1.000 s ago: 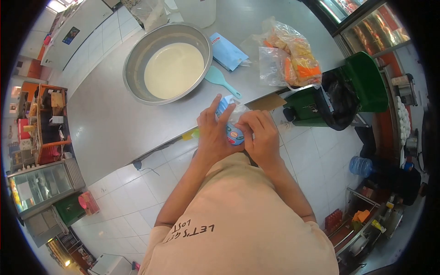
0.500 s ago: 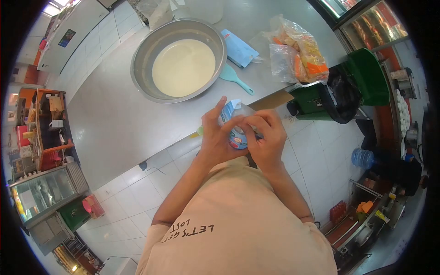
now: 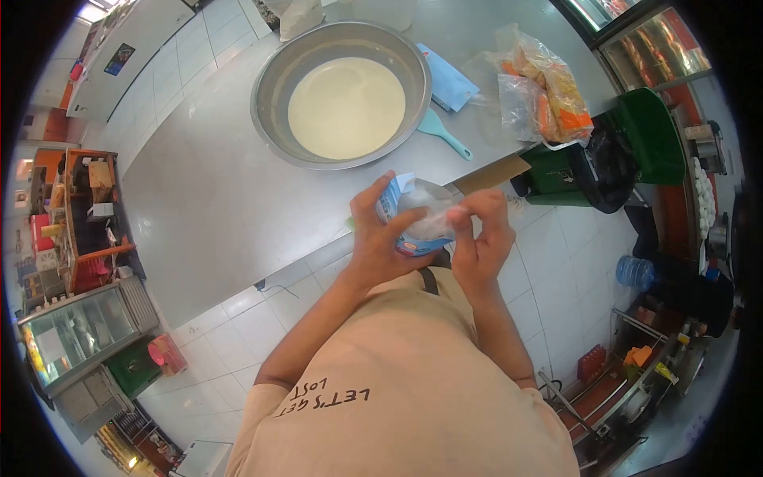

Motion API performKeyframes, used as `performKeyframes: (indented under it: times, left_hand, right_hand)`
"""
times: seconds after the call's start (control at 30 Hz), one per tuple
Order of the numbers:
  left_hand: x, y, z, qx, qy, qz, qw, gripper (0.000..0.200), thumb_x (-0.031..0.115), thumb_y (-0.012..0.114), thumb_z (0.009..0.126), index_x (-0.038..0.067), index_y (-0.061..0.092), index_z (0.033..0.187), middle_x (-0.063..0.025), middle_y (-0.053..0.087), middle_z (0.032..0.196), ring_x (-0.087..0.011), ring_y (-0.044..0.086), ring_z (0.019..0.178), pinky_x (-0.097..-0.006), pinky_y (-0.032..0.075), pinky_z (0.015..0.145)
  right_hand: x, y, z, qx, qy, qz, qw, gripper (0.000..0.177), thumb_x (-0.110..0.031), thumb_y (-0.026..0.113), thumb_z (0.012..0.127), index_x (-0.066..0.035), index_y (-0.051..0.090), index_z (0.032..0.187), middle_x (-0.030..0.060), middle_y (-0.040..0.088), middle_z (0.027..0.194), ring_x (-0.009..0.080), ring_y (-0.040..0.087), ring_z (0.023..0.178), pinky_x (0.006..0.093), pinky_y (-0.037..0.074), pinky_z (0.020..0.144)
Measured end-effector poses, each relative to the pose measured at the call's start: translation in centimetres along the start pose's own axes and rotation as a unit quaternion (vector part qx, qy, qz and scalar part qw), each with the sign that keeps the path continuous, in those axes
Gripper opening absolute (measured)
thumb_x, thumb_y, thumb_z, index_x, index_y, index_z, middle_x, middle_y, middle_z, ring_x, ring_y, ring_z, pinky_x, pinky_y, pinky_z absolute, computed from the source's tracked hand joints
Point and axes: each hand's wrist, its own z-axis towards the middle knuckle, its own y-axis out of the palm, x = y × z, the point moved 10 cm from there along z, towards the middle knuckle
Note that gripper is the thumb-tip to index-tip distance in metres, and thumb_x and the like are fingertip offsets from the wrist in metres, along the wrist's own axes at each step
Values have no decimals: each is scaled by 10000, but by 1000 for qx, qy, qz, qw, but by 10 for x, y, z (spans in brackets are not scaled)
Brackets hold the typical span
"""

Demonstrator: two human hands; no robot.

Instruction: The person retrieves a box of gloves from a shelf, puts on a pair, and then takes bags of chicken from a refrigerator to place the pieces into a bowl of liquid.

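Observation:
Near the table's front edge my left hand is closed around a small blue and white carton. Clear plastic film bulges from the carton's top, and my left index finger lies against it. On the right side my right hand pinches the edge of that film between thumb and fingers. What is inside the film cannot be made out. Beyond my hands a large metal bowl of pale cream liquid stands on the table. A light blue spatula lies beside it.
The metal table spans the view. Right of the bowl lie a flat blue packet and clear bags with orange and yellow contents. A green bin with a black liner stands at the right end.
My right hand has moved right, away from my left, drawing the clear film outward. More of the film shows. The view has shifted slightly, so the bowl sits further right.

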Motion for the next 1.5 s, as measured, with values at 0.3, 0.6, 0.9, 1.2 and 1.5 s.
performKeyframes:
  times: [0.3, 0.6, 0.9, 1.2, 1.5]
  left_hand:
    - [-8, 53, -1, -184, 31, 67, 980, 386, 189, 815, 530, 228, 684, 891, -117, 427, 1389, -357, 407, 1169, -511, 299, 921]
    - [-20, 132, 91, -166, -71, -7, 984, 569, 250, 874, 569, 155, 634, 1075, -227, 342, 1407, -413, 372, 1274, -510, 327, 1034]
    - [-36, 294, 318, -169, 74, 107, 977, 708, 302, 814, 540, 227, 565, 1199, -135, 390, 1414, -390, 436, 1220, -525, 358, 971]
    - [-21, 512, 442, -319, 343, 214, 857, 772, 316, 830, 580, 271, 549, 1298, -96, 365, 1500, -386, 420, 1297, -565, 345, 1034]
    - [-25, 509, 292, -489, -167, -353, 780, 802, 447, 780, 761, 84, 462, 1401, -104, 466, 1441, -265, 436, 1340, -422, 335, 1119]
  right_hand:
    - [-40, -57, 10, 106, -85, 119, 984, 258, -304, 580, 974, -71, 474, 995, 50, 552, 801, 142, 519, 638, 269, 412, 529]
    - [-38, -201, 63, 237, -110, -297, 918, 218, -226, 515, 1025, -51, 487, 1151, 40, 490, 900, 110, 494, 735, 262, 420, 621]
    - [170, -284, 98, 200, 327, 4, 924, 139, -141, 571, 976, -27, 605, 1047, -6, 577, 968, 80, 495, 871, 207, 386, 787]
    - [248, -330, 144, 146, 388, -2, 910, 198, -221, 602, 981, -28, 617, 940, -44, 532, 800, 55, 442, 727, 205, 367, 654]
    - [291, -315, 175, 126, 374, 56, 917, 92, -98, 639, 943, -7, 636, 959, -1, 617, 879, 67, 549, 825, 212, 434, 721]
